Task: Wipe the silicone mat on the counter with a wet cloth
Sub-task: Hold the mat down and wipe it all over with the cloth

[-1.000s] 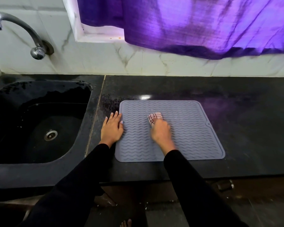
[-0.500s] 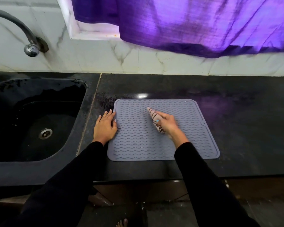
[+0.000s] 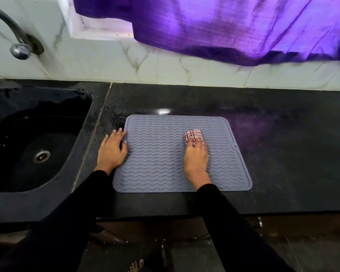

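A grey silicone mat with wavy ridges lies flat on the black counter. My right hand presses a folded pink checked cloth onto the right half of the mat, fingers curled over it; most of the cloth is hidden under the hand. Flat on the counter at the mat's left edge rests my left hand, its fingertips and thumb touching the mat's rim.
A black sink with a metal drain sits to the left, a chrome tap above it on the marble wall. A purple curtain hangs over the back of the counter. A bare foot shows on the floor below.
My right hand has slid the cloth from the mat's middle toward the right side. My left hand stays at the mat's left edge.
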Demonstrator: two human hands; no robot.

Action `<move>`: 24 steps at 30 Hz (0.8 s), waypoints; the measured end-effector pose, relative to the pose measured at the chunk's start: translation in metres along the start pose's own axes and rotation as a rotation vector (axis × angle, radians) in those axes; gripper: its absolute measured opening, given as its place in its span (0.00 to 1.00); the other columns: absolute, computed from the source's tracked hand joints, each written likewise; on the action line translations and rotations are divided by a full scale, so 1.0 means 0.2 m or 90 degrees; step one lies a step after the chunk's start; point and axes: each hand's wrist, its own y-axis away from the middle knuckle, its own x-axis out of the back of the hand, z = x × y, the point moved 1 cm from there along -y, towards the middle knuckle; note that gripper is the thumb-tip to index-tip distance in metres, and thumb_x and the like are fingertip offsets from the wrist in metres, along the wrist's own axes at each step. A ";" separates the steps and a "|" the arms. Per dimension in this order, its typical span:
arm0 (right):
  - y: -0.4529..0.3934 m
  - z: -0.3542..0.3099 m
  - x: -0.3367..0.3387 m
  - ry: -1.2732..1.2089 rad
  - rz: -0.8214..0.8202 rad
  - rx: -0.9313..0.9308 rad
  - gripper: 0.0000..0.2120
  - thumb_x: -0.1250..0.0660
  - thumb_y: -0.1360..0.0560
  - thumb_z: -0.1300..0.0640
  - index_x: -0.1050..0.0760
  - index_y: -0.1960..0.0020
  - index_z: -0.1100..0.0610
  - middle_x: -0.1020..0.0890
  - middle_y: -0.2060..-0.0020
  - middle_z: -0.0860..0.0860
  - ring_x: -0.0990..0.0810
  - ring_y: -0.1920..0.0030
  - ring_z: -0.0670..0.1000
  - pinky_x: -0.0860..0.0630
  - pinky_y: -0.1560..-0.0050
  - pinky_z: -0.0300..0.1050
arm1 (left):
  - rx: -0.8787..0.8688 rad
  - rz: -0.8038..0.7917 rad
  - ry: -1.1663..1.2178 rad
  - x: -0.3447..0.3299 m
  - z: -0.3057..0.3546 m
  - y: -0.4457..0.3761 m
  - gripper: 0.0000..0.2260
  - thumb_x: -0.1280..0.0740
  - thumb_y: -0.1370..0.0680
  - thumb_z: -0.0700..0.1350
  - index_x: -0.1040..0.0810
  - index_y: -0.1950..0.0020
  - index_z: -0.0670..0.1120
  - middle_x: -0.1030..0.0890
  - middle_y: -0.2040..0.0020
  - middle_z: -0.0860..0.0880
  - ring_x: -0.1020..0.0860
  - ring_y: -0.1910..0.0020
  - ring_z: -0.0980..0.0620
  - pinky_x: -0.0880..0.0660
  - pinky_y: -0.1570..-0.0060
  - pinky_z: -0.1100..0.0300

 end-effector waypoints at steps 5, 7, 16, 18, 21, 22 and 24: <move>-0.04 0.10 0.10 -0.168 -0.021 0.023 0.29 0.33 0.26 0.63 0.37 0.27 0.54 0.35 0.27 0.56 0.33 0.30 0.58 0.38 0.30 0.48 | 0.002 -0.009 -0.009 0.00 0.01 0.01 0.26 0.49 0.26 0.51 0.33 0.30 0.44 0.33 0.28 0.44 0.39 0.27 0.46 0.46 0.28 0.49; -0.09 0.17 0.15 -0.360 -0.059 -0.034 0.23 0.33 0.26 0.62 0.29 0.31 0.53 0.25 0.35 0.54 0.26 0.36 0.55 0.32 0.35 0.44 | 0.006 -0.015 -0.009 0.01 0.01 0.00 0.26 0.49 0.26 0.51 0.33 0.30 0.44 0.33 0.28 0.44 0.38 0.27 0.45 0.46 0.28 0.49; -0.12 0.24 0.24 -0.516 0.117 -0.274 0.16 0.39 0.21 0.57 0.27 0.34 0.50 0.20 0.42 0.48 0.21 0.50 0.50 0.22 0.53 0.43 | 0.006 -0.016 0.004 0.02 0.01 0.01 0.26 0.49 0.27 0.51 0.32 0.30 0.45 0.33 0.28 0.44 0.38 0.27 0.46 0.46 0.28 0.49; -0.05 0.16 0.15 -0.361 0.057 -0.141 0.20 0.40 0.21 0.61 0.32 0.30 0.53 0.24 0.36 0.51 0.24 0.45 0.51 0.24 0.49 0.42 | 0.000 -0.012 0.009 0.01 0.01 0.01 0.26 0.48 0.26 0.51 0.32 0.30 0.44 0.33 0.28 0.44 0.38 0.27 0.45 0.46 0.28 0.49; 0.02 0.08 0.03 -0.070 0.018 -0.038 0.27 0.42 0.22 0.67 0.45 0.25 0.60 0.42 0.26 0.63 0.43 0.26 0.61 0.47 0.25 0.52 | -0.005 -0.009 0.010 0.01 0.00 0.01 0.26 0.48 0.26 0.51 0.32 0.30 0.44 0.33 0.28 0.44 0.38 0.27 0.45 0.46 0.28 0.48; 0.02 0.08 0.01 -0.015 0.019 -0.025 0.29 0.42 0.22 0.68 0.48 0.24 0.61 0.45 0.25 0.64 0.47 0.25 0.62 0.51 0.25 0.53 | -0.006 -0.009 0.006 0.01 0.00 0.01 0.26 0.49 0.26 0.51 0.32 0.30 0.44 0.33 0.28 0.44 0.39 0.27 0.45 0.46 0.28 0.49; 0.00 0.08 0.02 0.011 0.012 -0.031 0.30 0.41 0.23 0.68 0.48 0.24 0.62 0.45 0.26 0.65 0.45 0.25 0.62 0.50 0.25 0.53 | -0.006 -0.008 0.003 0.01 0.01 0.01 0.26 0.49 0.26 0.51 0.33 0.30 0.44 0.33 0.28 0.44 0.39 0.27 0.45 0.47 0.28 0.49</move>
